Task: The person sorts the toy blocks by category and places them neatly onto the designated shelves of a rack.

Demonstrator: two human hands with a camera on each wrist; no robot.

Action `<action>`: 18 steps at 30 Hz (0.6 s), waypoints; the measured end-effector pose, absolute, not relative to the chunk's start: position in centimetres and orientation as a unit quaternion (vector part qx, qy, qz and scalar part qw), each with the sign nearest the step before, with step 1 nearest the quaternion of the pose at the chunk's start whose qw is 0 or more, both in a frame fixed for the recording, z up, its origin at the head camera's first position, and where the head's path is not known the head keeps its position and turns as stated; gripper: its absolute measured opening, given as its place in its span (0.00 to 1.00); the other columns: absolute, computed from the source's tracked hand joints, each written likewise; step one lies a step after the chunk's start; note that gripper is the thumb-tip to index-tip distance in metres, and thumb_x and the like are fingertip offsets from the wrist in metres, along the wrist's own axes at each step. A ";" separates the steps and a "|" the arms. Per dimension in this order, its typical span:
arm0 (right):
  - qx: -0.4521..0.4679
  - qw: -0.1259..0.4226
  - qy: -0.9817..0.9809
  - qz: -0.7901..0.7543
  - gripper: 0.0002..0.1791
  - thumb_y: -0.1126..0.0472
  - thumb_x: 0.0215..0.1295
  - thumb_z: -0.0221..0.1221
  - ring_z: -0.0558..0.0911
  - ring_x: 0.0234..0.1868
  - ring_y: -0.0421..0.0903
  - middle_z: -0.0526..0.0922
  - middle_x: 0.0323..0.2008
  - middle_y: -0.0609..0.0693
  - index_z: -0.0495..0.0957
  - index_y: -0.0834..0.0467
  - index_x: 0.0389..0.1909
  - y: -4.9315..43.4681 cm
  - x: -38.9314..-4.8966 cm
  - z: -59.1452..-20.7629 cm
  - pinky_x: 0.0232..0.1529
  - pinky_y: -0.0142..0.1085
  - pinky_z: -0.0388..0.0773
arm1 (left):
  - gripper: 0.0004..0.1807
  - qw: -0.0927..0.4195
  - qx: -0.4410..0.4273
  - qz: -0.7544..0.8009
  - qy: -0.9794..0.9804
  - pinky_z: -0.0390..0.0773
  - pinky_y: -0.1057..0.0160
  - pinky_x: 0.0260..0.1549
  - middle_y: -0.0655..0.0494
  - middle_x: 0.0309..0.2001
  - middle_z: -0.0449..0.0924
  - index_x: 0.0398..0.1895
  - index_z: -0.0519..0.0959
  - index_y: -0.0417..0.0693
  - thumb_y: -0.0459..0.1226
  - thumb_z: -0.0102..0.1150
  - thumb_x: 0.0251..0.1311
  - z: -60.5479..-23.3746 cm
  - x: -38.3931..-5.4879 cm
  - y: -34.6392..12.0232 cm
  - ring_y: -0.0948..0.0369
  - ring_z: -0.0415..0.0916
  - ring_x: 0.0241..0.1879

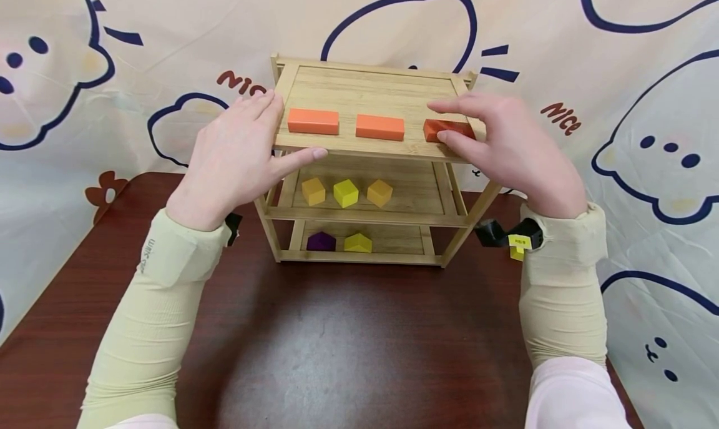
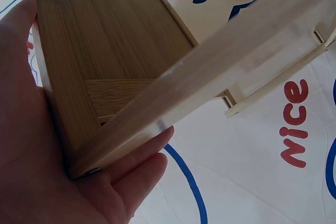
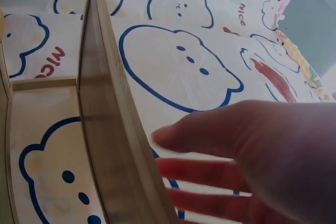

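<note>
A three-tier wooden rack (image 1: 365, 92) stands ahead. Its top board carries three orange-red rectangular blocks in a row: a left block (image 1: 313, 122), a middle block (image 1: 380, 127) and a right block (image 1: 444, 129), which is shaded. My left hand (image 1: 236, 148) rests against the rack's top left corner, thumb and fingers extended; in the left wrist view the palm touches the frame. Over the top right corner is my right hand (image 1: 511, 145), its thumb overlapping the right block's front and its index finger stretched out behind, apart from it. The right wrist view does not show this block.
Two orange cubes (image 1: 313, 192) with a yellow cube (image 1: 346, 193) between them sit on the middle shelf. The bottom shelf holds a purple block (image 1: 321, 241) and a yellow block (image 1: 358, 243). Another yellow piece (image 1: 517, 253) is partly hidden by the right wrist. A patterned curtain (image 1: 168, 54) surrounds the dark table (image 1: 337, 341).
</note>
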State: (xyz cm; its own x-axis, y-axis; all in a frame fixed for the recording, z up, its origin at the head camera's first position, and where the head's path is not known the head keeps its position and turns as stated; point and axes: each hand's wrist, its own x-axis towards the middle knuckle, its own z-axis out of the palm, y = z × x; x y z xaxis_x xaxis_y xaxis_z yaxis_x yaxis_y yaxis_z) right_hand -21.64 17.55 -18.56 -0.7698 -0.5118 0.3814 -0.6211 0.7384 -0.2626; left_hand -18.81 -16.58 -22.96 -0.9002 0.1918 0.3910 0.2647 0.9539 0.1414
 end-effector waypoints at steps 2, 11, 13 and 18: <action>0.310 0.171 -0.910 0.217 0.22 0.56 0.71 0.64 0.77 0.57 0.48 0.82 0.60 0.50 0.80 0.49 0.65 17.6 -21.5 -18.6 0.54 0.45 0.71 | 0.58 0.191 -0.118 -0.096 -0.970 0.71 0.36 0.55 0.39 0.64 0.72 0.76 0.62 0.43 0.78 0.45 0.57 -23.0 -18.8 -16.6 0.41 0.69 0.62; 0.343 0.279 -0.854 0.275 0.22 0.59 0.63 0.71 0.79 0.59 0.44 0.85 0.55 0.47 0.85 0.54 0.59 17.7 -20.2 -19.0 0.61 0.37 0.69 | 0.58 0.188 -0.117 -0.099 -0.970 0.72 0.36 0.54 0.40 0.63 0.72 0.78 0.60 0.45 0.78 0.45 0.57 -22.9 -18.7 -16.6 0.42 0.69 0.62; 0.350 0.285 -0.848 0.279 0.22 0.60 0.63 0.72 0.79 0.59 0.45 0.85 0.55 0.48 0.84 0.54 0.59 17.7 -19.7 -19.2 0.61 0.38 0.70 | 0.59 0.188 -0.116 -0.099 -0.970 0.72 0.36 0.54 0.39 0.63 0.72 0.78 0.60 0.44 0.78 0.44 0.57 -22.9 -18.7 -16.6 0.41 0.69 0.62; 0.364 0.296 -0.838 0.280 0.24 0.60 0.61 0.73 0.79 0.60 0.47 0.85 0.55 0.49 0.84 0.55 0.59 17.8 -18.5 -19.6 0.62 0.41 0.71 | 0.59 0.184 -0.115 -0.098 -0.971 0.72 0.35 0.54 0.39 0.64 0.72 0.78 0.60 0.44 0.78 0.44 0.57 -22.9 -18.8 -16.6 0.41 0.69 0.62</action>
State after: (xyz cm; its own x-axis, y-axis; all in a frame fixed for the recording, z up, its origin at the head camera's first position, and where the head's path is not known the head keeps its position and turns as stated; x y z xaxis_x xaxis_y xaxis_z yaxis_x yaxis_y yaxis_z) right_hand -18.50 17.75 -19.58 -0.5604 -0.4438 0.6993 -0.7752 0.5783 -0.2543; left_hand -18.82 -16.58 -22.86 -0.9057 0.1873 0.3802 0.2596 0.9543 0.1483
